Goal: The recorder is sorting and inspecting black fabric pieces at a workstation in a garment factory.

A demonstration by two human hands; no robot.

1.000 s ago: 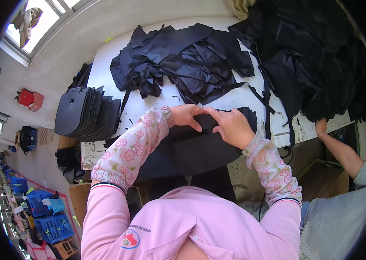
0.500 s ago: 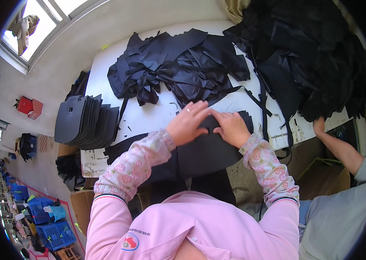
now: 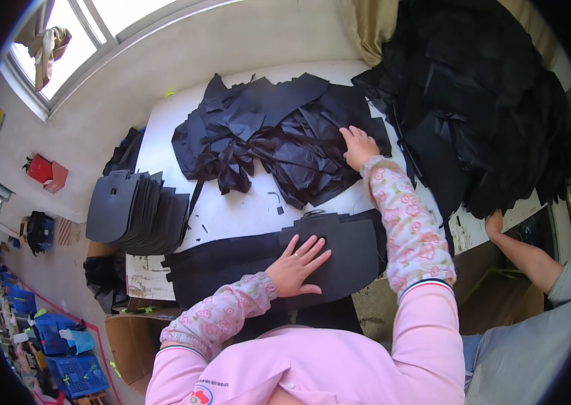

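Left hand [image 3: 297,266] lies flat with fingers spread on the black cut panel [image 3: 339,253], pinning it to the table [image 3: 245,209] just before the body. Right hand [image 3: 358,146], well apart and stretched forward, rests open on the loose heap of black fabric pieces [image 3: 278,135]. The panel appears matte, stiff and clean-edged.

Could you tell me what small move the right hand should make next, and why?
Probably close the right hand on one piece from the loose pile of black cut pieces and draw it toward the flat black panel. That hand rests open on the pile's edge, holding nothing, while the left hand lies flat on the panel, pinning it.
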